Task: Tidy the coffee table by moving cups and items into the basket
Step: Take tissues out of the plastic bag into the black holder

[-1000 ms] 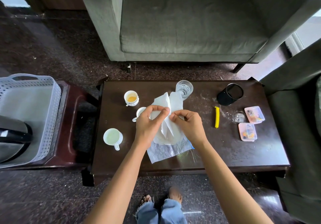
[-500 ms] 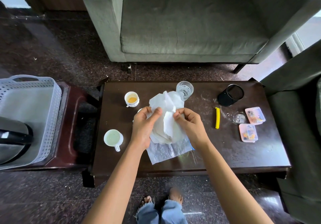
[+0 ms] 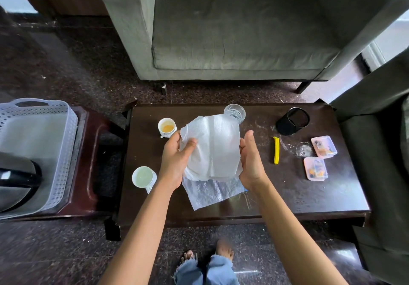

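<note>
**Held:** stack of white paper tissues, lifted above the dark wooden coffee-table surface. Left hand pinches its left edge, thumb on top; right hand lies flat against its right edge, fingers together. Clear crinkled plastic wrapper lies beneath, on the surface.

**Basket:** white perforated plastic basket, on a side stand left of the surface, well apart from the tissues. It holds one dark, rounded item, partly out of view.

**Remaining on the surface:**
- small white cup with orange liquid
- white mug with pale liquid
- clear drinking glass
- black mesh pen holder
- yellow plastic clip
- two pink lidded boxes

**Progress, as judged:** early; nearly everything awaits transfer.

**Writing:** none legible; the box contents are too small to read.
</note>
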The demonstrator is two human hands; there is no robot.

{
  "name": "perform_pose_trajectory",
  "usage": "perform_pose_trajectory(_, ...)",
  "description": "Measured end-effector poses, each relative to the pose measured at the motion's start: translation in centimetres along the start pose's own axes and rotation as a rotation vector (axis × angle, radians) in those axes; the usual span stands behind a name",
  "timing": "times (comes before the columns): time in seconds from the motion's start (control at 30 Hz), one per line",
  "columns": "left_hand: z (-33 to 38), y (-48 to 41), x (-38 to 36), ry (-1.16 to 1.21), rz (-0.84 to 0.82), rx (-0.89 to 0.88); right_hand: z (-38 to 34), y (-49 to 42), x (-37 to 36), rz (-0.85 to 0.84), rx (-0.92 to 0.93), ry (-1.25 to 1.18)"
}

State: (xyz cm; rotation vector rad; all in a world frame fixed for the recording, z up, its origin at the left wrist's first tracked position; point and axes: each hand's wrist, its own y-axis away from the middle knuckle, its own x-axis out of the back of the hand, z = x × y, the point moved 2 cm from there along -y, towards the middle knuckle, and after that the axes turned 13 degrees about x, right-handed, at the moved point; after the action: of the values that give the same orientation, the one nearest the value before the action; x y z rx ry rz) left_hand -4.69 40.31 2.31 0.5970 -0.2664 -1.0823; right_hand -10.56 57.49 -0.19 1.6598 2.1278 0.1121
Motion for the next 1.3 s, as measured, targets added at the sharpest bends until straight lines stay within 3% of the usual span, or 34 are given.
perform_pose_trajectory(0.23,0.1,-0.8,0.5,-0.037,0.126,-0.065,-1.0,-0.3,-0.2,0.095,0.098,0.227)
perform_pose_trajectory(0.33,-0.1,-1.2,0.8,0.071,0.194,0.125,-1.3,-0.7,-0.1,0.084,0.04,0.099)
perform_pose_trajectory(0.43,-0.1,-1.8,0.5,0.134,-0.08,0.432,-1.9,-1.0,-0.2,0.025,-0.014,0.005)
perform_pose_trajectory(0.5,-0.5,-2.2,0.2,0.151,-0.257,0.485,-2.4,-0.9,-0.2,-0.022,-0.031,-0.009)
perform_pose_trajectory(0.77,-0.1,-3.2,-0.2,0.191,-0.283,0.354,-2.7,-1.3,0.9,-0.036,-0.106,0.121)
perform_pose_trajectory(1.03,0.8,-4.2,-0.2,0.173,-0.251,0.295,-3.2,-1.6,0.7,0.027,0.002,0.234)
perform_pose_trajectory(1.17,1.3,-5.0,-1.2,0.085,-0.267,0.347,-3.6,-2.0,1.3,0.025,-0.016,0.208)
perform_pose_trajectory(1.3,1.1,-6.7,-3.0,-0.043,-0.183,0.271,-3.2,-2.9,2.9,0.126,0.058,0.399)
